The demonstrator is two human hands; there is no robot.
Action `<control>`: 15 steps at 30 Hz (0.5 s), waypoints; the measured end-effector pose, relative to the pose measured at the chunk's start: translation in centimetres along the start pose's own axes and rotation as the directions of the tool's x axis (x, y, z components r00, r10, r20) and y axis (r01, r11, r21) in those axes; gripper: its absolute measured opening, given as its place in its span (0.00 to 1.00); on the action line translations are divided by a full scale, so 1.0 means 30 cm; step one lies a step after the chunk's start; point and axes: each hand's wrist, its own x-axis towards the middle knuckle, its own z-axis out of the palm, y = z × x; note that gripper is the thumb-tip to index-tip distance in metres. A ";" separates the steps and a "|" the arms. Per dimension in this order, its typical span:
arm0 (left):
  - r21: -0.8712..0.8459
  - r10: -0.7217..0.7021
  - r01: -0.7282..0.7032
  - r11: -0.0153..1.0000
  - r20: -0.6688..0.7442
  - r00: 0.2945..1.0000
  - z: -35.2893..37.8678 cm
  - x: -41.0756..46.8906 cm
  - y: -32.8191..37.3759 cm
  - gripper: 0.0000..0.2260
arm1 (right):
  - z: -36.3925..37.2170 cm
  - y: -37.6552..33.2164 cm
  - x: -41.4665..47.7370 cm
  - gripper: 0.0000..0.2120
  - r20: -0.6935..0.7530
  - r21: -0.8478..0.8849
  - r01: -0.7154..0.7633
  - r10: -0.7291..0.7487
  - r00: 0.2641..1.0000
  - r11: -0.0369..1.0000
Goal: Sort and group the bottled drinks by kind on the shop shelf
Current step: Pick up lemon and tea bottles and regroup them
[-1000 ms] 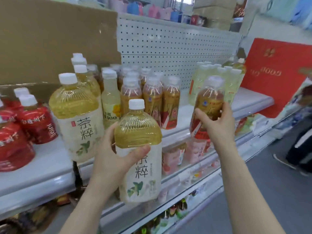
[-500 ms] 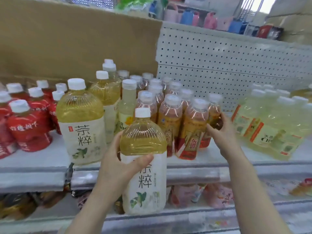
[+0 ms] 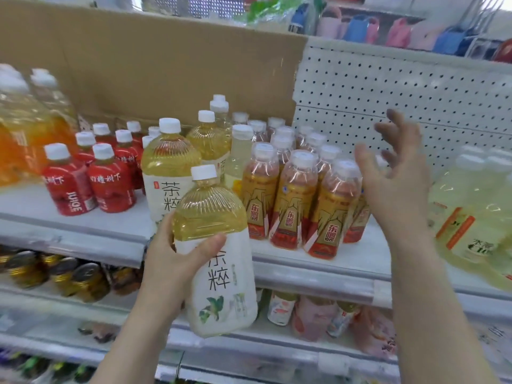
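Observation:
My left hand (image 3: 171, 253) grips a big yellow tea bottle (image 3: 219, 253) with a white label and white cap, held in front of the shelf edge. Behind it, more of the same tea bottles (image 3: 169, 167) stand on the white shelf (image 3: 357, 250). To their right is a group of small amber drink bottles (image 3: 293, 198) with gold and red labels. My right hand (image 3: 393, 176) hovers open, fingers spread, just right of that group and holds nothing. Small red juice bottles (image 3: 110, 187) stand at the left, and pale yellow bottles (image 3: 471, 217) at the far right.
A cardboard sheet (image 3: 166, 65) backs the left part of the shelf, white pegboard (image 3: 401, 92) the right. Large orange and yellow bottles (image 3: 19, 134) sit at the far left. Cans (image 3: 69, 275) and pink packets (image 3: 318, 314) fill the shelf below.
My right hand set the small amber bottle down at the right end of the amber group, let go and drew back open. The view swung left. My left hand still holds the tea bottle.

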 end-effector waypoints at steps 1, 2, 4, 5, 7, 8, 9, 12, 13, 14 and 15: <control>-0.004 0.007 -0.007 1.000 0.003 1.000 -0.021 0.003 0.010 0.29 | 0.059 -0.072 -0.008 0.25 0.058 -0.005 0.056 -0.056 0.997 0.998; -0.005 0.017 -0.017 1.000 0.010 1.000 -0.043 0.005 0.023 0.28 | 0.130 -0.132 -0.011 0.26 0.142 -0.022 0.095 -0.091 0.986 0.995; 0.006 0.031 -0.031 1.000 0.006 1.000 -0.089 0.004 0.050 0.28 | 0.287 -0.214 0.003 0.30 0.307 -0.074 0.138 -0.109 0.945 0.988; 0.016 0.033 -0.033 0.999 -0.007 0.999 -0.117 0.006 0.058 0.30 | 0.370 -0.237 0.021 0.32 0.364 -0.114 0.134 -0.084 0.927 0.984; 0.035 0.034 -0.033 0.999 -0.032 0.999 -0.175 0.008 0.068 0.30 | 0.515 -0.269 0.068 0.34 0.410 -0.211 0.082 0.012 0.912 0.974; 0.044 0.036 -0.035 0.998 -0.039 0.999 -0.203 0.009 0.072 0.30 | 0.575 -0.277 0.090 0.34 0.403 -0.279 0.058 0.062 0.913 0.959; 0.055 0.041 -0.038 0.998 -0.040 0.998 -0.228 0.011 0.079 0.32 | 0.625 -0.282 0.109 0.34 0.396 -0.368 0.053 0.105 0.912 0.928; 0.079 0.040 -0.036 0.996 -0.057 0.998 -0.292 0.024 0.078 0.38 | 0.697 -0.289 0.129 0.31 0.385 -0.635 0.110 0.190 0.903 0.764; 0.085 0.039 -0.033 0.996 -0.062 0.997 -0.311 0.028 0.075 0.39 | 0.699 -0.286 0.125 0.32 0.388 -0.686 0.125 0.215 0.896 0.717; 0.085 0.036 -0.030 0.996 -0.061 0.997 -0.326 0.031 0.074 0.38 | 0.696 -0.279 0.120 0.34 0.392 -0.719 0.137 0.234 0.890 0.682; 0.087 0.032 -0.027 0.996 -0.058 0.998 -0.339 0.033 0.074 0.38 | 0.693 -0.271 0.120 0.33 0.396 -0.734 0.152 0.235 0.888 0.662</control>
